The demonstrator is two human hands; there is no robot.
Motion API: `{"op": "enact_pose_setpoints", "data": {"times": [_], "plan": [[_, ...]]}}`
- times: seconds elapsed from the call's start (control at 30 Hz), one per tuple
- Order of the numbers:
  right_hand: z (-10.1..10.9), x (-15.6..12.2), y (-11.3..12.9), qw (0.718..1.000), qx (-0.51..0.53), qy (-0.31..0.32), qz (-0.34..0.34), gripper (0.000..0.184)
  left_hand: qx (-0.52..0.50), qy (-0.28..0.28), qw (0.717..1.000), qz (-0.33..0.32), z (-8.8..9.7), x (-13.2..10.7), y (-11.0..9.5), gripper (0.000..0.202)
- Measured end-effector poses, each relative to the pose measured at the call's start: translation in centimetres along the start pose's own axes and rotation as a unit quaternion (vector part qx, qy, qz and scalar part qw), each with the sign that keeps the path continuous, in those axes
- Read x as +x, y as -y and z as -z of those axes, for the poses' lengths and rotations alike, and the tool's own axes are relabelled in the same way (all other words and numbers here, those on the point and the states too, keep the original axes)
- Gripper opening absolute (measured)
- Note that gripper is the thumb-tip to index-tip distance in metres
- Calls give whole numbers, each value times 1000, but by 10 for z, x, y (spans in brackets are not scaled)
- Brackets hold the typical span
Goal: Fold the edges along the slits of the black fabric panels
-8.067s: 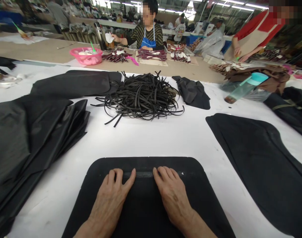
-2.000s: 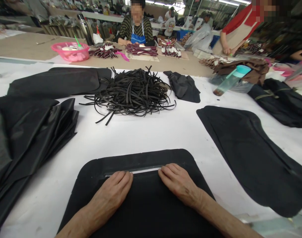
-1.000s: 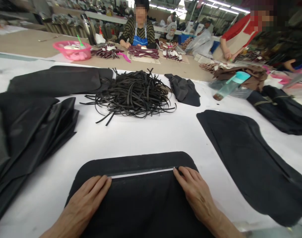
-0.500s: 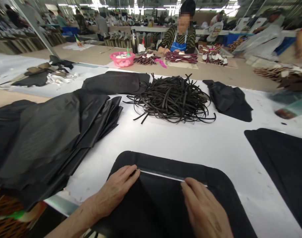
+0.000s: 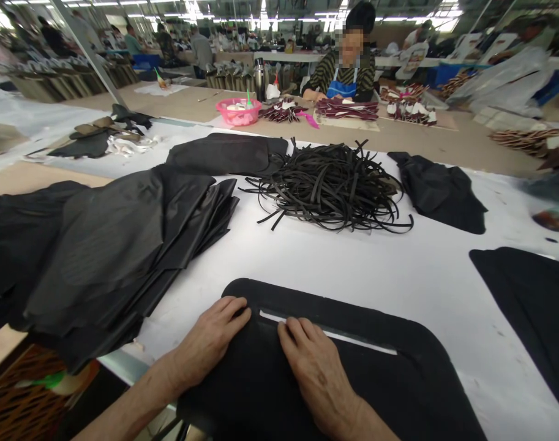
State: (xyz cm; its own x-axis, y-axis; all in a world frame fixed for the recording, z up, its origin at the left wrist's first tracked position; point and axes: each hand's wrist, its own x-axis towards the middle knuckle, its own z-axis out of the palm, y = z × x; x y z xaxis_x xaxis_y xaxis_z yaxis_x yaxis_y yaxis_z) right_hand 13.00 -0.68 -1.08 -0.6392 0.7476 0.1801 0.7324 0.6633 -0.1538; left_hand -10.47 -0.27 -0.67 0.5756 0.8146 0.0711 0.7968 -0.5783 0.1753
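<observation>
A black fabric panel with rounded corners (image 5: 352,367) lies on the white table (image 5: 334,257) in front of me. A long slit across it shows a thin white line (image 5: 343,335). My left hand (image 5: 210,340) lies flat at the left end of the slit, fingers stretched out. My right hand (image 5: 309,361) rests flat beside it, fingertips on the slit's lower edge. Neither hand holds anything.
A stack of shiny black sheets (image 5: 100,251) lies to the left. A heap of black strips (image 5: 332,187) sits beyond, flanked by black pieces (image 5: 226,153) (image 5: 439,190). Another black panel (image 5: 531,312) lies on the right. A person in a blue apron (image 5: 346,76) works behind a pink bowl (image 5: 237,111).
My right hand has slid left along the slit, close to my left hand. The view has swung left since a second ago, showing more of the left stack.
</observation>
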Motion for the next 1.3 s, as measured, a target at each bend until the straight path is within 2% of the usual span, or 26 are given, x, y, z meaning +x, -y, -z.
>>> {"op": "enact_pose_setpoints", "data": {"times": [0.17,0.27,0.43,0.57,0.7,0.8,0.9,1.0,1.3], "plan": [[4,8,15,999,-34,-15,-35,41,33,2,999,-22,3,-1,-3,49],[1,16,22,999,-14,-3,-31,36,43,-7,999,-20,2,0,-7,48],[-8,24,22,999,4,30,-20,45,24,-21,999,-6,-2,0,-7,48],[-12,22,24,1000,-15,12,3,50,-32,-25,999,35,-4,1,-6,46],[-4,18,23,999,24,19,-41,43,-93,-87,988,83,-6,4,-9,38],[9,10,11,995,49,24,-81,30,-101,-119,985,72,-4,11,-17,31],[18,3,-5,993,30,9,-112,18,-114,-94,989,31,0,24,-26,30],[20,5,-18,995,17,-10,-103,13,-106,-51,993,24,0,36,-29,30],[-5,17,-17,997,-80,-12,-9,15,-62,-42,997,5,-11,48,-28,26]]}}
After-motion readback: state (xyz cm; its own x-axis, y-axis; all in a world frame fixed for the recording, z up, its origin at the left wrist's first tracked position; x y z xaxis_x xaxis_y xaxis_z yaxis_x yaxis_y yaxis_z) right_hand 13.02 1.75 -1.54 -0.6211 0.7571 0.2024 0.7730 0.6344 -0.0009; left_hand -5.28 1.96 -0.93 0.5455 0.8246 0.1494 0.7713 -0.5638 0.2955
